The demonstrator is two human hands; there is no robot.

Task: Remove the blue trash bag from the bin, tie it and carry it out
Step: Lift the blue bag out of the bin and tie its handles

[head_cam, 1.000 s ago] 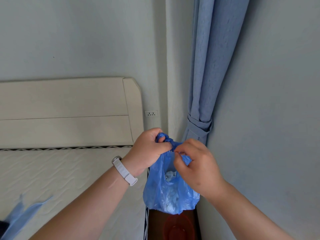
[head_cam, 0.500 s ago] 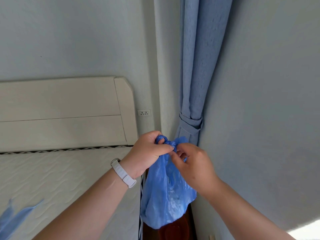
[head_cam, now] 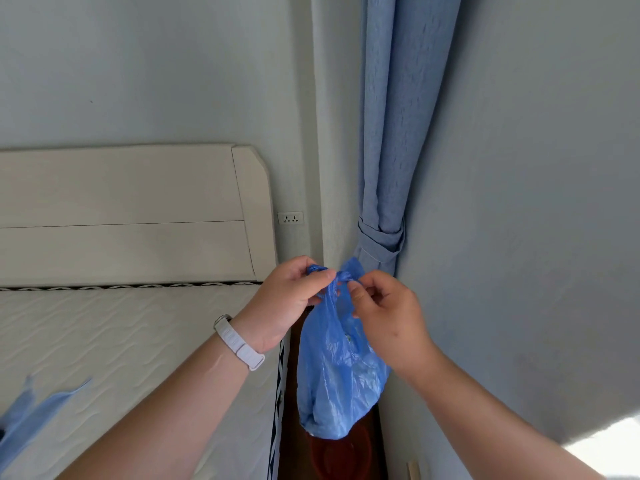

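The blue trash bag [head_cam: 337,375] hangs in the air in front of me, bulging at the bottom with something pale inside. Its twisted top ears sit between my two hands. My left hand [head_cam: 287,299], with a white watch strap on the wrist, pinches one blue ear at the top left. My right hand [head_cam: 384,313] pinches the other ear just to the right of it. Directly below the bag, a round red bin [head_cam: 341,455] stands on the dark floor, partly hidden by the bag.
A bare white mattress [head_cam: 104,341] and cream headboard [head_cam: 138,216] fill the left. A blue tied curtain [head_cam: 388,168] hangs in the corner behind the bag. The wall [head_cam: 519,237] is close on the right. A blue cloth [head_cam: 31,414] lies on the mattress at lower left.
My hands have drawn slightly apart at the bag's top, and the right hand has shifted its pinch on the ear. The bag hangs a little longer and narrower than before.
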